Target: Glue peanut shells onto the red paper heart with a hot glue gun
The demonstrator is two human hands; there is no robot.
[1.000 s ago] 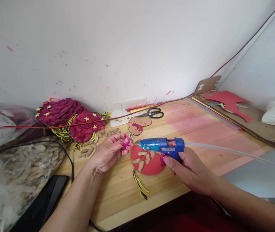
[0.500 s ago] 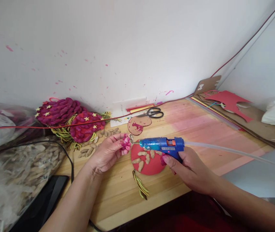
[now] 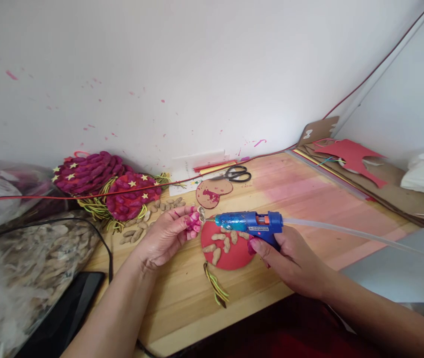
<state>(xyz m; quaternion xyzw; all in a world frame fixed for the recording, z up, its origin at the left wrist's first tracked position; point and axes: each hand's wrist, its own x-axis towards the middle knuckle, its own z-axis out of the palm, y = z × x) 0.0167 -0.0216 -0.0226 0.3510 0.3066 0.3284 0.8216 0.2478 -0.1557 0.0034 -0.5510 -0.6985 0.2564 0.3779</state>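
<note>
Between the pink-stained fingertips of my left hand [image 3: 170, 231] is a peanut shell [image 3: 201, 214], its hollow side facing right. My right hand [image 3: 292, 256] is wrapped round the handle of a blue glue gun [image 3: 249, 222], whose nozzle points left at the shell. A clear glue stick [image 3: 331, 227] trails from the gun's back. Below the gun lies a red disc [image 3: 234, 261] bearing several peanut shells [image 3: 216, 256]. A yellow-green and dark tassel [image 3: 216, 286] hangs off the disc's lower left edge.
Purple peanut-covered pieces with stars [image 3: 132, 196] lie at the left, near loose peanuts [image 3: 133, 233]. Bags of shells [image 3: 44, 253] and a black phone [image 3: 66, 318] are at lower left. Black scissors [image 3: 236, 173] and brown cardboard discs [image 3: 212, 192] lie behind. Red paper [image 3: 354, 154] sits right.
The view has shifted very slightly. Both hands keep nearly the same places, with the nozzle still close to the shell.
</note>
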